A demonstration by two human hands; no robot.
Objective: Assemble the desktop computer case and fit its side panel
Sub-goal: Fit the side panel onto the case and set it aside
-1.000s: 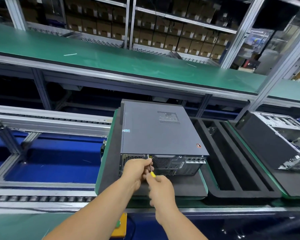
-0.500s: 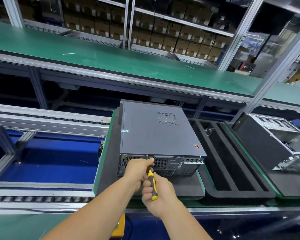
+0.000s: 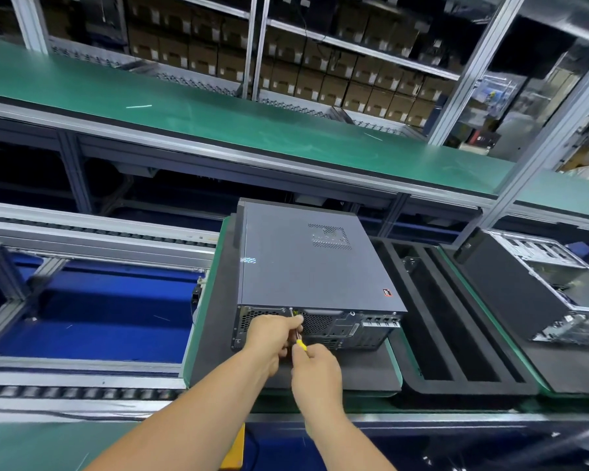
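A grey desktop computer case (image 3: pixel 306 263) lies on its side on a black foam pallet (image 3: pixel 218 334), its side panel on top and its rear face toward me. My right hand (image 3: pixel 315 372) grips a small yellow-handled screwdriver (image 3: pixel 300 343), whose shaft points up at the rear top edge of the case. My left hand (image 3: pixel 272 334) pinches the shaft near its tip, against the rear face. The tip itself is mostly hidden by my left fingers.
An empty black foam tray (image 3: pixel 456 328) sits just right of the case. Further right lies another case (image 3: pixel 538 287) with its inside exposed. A roller conveyor (image 3: pixel 82 232) and blue floor lie to the left. A green bench (image 3: pixel 218 120) runs behind.
My right hand has moved back up toward the case, and the yellow handle that showed long half a second ago is now mostly covered. The left hand stays at the rear edge.
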